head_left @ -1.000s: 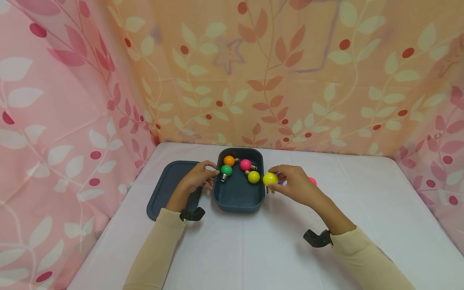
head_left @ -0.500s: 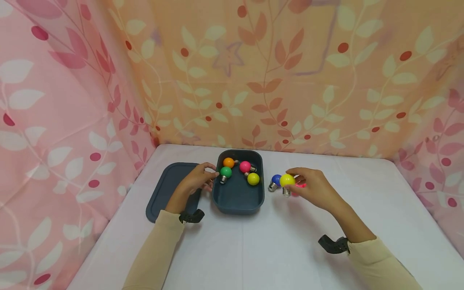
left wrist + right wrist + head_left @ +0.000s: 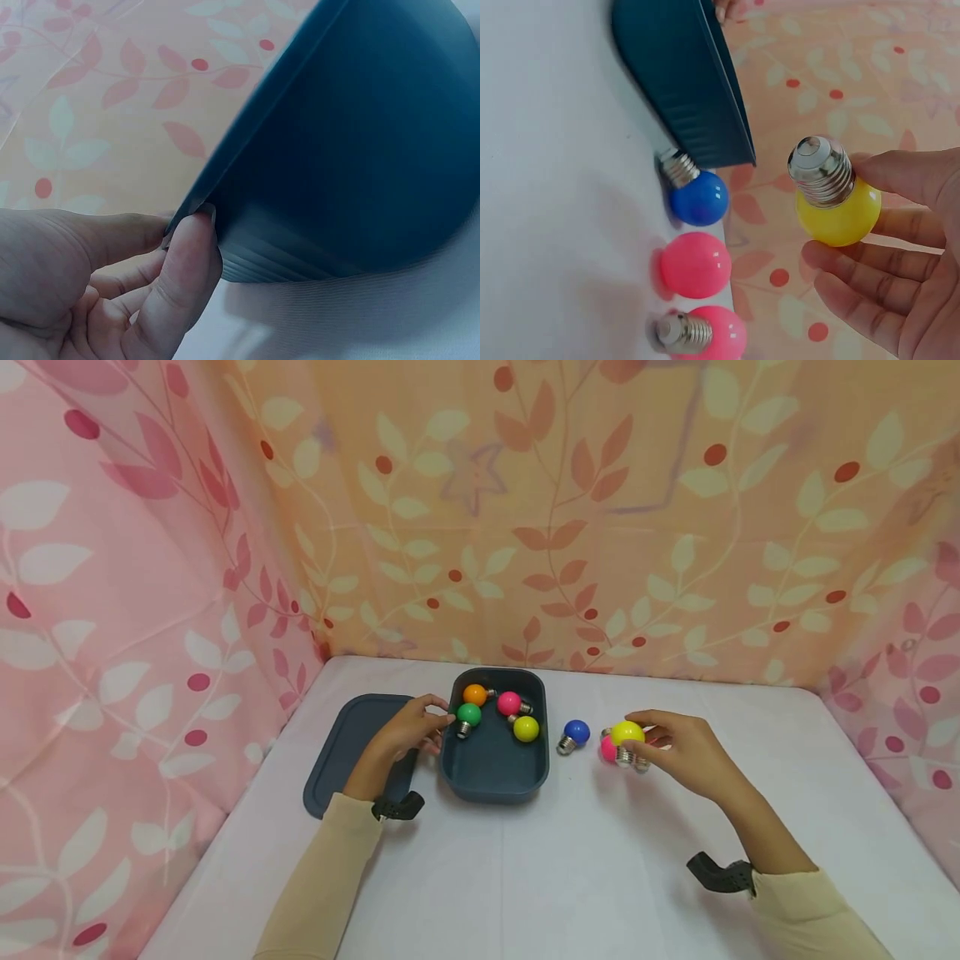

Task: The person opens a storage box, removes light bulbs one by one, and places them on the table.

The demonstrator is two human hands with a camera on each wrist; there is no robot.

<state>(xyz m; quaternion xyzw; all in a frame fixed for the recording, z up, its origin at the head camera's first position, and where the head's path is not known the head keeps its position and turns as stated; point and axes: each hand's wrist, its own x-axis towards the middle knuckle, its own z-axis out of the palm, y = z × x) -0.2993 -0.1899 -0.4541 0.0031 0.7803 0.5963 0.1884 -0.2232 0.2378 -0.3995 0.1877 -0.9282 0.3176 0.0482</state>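
The right hand (image 3: 678, 747) pinches a yellow bulb (image 3: 627, 733) between thumb and fingertips, and I see from the right wrist view that the bulb is lifted clear of the table. In the head view its metal base hangs downward, to the right of the box.

On my other side, the left hand (image 3: 408, 727) grips the left rim of the dark box (image 3: 495, 793), thumb on one face of the wall and a finger on the other. The box stands upright on the table.

Just behind the held bulb I make out two more: a pink bulb (image 3: 696, 265) and a second pink bulb (image 3: 724, 334), both on the table and partly hidden in the head view. Between them and the box lies a blue bulb (image 3: 577, 732), its base pointing near and left.

Inside the box, I count four: an orange bulb (image 3: 475, 695) at the far left, a green bulb (image 3: 468, 714) just nearer, a third pink bulb (image 3: 509, 702) at the far right, and another yellow one (image 3: 526, 729) nearer on the right.

Left of the box, the dark lid (image 3: 348, 760) lies flat on the white table (image 3: 480, 877), partly covered by the left arm. A leafy curtain (image 3: 450, 527) hangs beyond the far edge.
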